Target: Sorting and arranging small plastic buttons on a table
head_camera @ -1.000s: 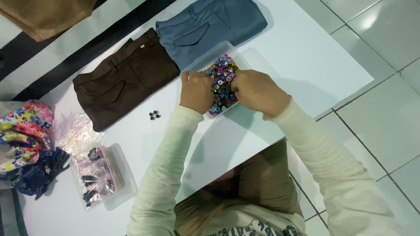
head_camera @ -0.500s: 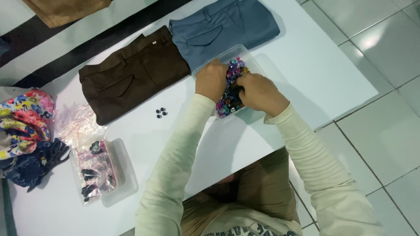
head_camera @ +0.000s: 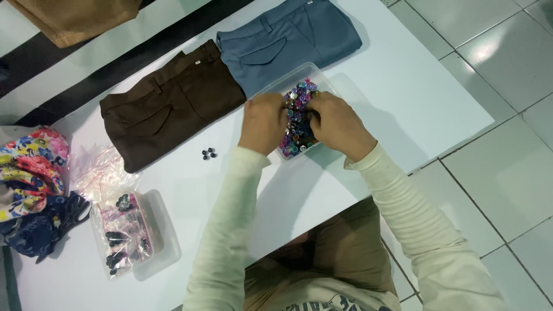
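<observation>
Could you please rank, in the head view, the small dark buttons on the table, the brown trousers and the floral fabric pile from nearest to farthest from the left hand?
From the left hand:
1. Small dark buttons, just to its left.
2. Brown trousers, up-left.
3. Floral fabric pile, at the table's far left edge.

2 hands (head_camera: 262, 124), 3 folded trousers (head_camera: 173, 103), 2 clear plastic boxes (head_camera: 155, 230), 1 pile of beads (head_camera: 296, 118)

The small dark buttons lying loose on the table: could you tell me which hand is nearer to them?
Left. The left hand is just right of the dark buttons; the right hand is farther, beyond the bead box.
</observation>
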